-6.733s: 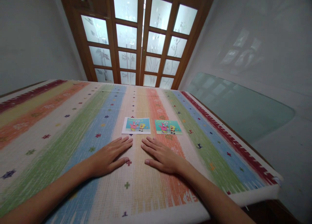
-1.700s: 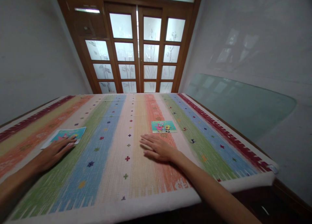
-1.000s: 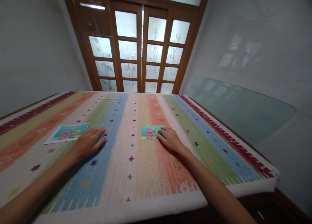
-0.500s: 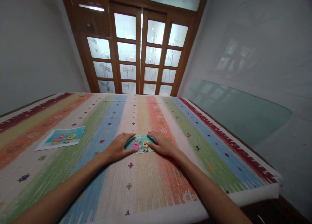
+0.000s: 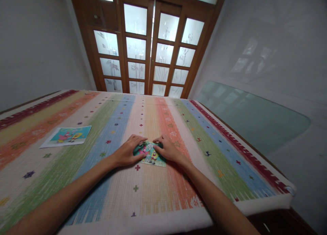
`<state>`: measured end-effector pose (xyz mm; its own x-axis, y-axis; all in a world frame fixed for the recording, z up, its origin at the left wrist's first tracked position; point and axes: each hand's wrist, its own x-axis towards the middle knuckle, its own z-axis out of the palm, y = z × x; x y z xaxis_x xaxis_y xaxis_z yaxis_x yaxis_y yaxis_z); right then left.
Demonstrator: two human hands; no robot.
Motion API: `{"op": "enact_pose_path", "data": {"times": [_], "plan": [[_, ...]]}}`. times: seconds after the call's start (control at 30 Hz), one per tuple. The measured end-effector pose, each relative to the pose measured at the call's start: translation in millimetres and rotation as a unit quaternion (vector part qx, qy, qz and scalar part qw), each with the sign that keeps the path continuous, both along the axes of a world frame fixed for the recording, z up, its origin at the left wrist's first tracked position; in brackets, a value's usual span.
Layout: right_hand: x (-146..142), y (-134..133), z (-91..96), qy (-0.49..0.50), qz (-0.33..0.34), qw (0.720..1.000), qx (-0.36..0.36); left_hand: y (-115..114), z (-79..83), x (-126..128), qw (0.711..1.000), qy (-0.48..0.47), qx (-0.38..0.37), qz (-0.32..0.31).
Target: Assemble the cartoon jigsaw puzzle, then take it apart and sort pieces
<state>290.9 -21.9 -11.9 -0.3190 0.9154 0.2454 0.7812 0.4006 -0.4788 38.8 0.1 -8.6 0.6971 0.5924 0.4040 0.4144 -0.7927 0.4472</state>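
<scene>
One card [image 5: 152, 156] is held at the near middle of the cloth [image 5: 153, 190]. Left hand [image 5: 129, 151] and right hand [image 5: 168, 149], both half curled, grip the card's two sides. On the cloth's left part lies a sheet [image 5: 66, 136]; beyond the cloth's far edge stand doors [image 5: 149, 62].

Holds a SpongeBob picture card [image 5: 153, 157] with left hand [image 5: 129, 151] and right hand [image 5: 169, 149] above a striped tablecloth [image 5: 122, 197], well apart from a white-edged SpongeBob print [image 5: 67, 136].
</scene>
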Motion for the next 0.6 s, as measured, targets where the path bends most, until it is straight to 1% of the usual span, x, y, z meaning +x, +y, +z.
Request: {"op": "enact_pose_path", "data": {"times": [0.1,0.2,0.33,0.43,0.6], "plan": [[-3.3,-0.4,0.2,0.039,0.014,0.999,-0.001,-3.2,-3.7,5.2,0.998,0.052,0.031,0.001],[-5.8,-1.3,-0.2,0.091,0.03,0.995,-0.004,-2.8,-7.1,7.9,0.997,0.075,0.031,0.001],[-6.9,-2.5,-0.3,0.149,0.047,0.987,-0.017,-2.0,-6.3,9.0,0.998,0.051,0.024,0.006],[-6.4,-2.7,-0.1,0.184,0.048,0.982,-0.02,-2.4,-4.3,9.8,1.0,0.026,0.012,-0.001],[-5.9,-3.7,0.0,0.208,0.05,0.977,-0.013,-0.5,-6.5,10.7,1.0,-0.012,-0.01,-0.001]]}}
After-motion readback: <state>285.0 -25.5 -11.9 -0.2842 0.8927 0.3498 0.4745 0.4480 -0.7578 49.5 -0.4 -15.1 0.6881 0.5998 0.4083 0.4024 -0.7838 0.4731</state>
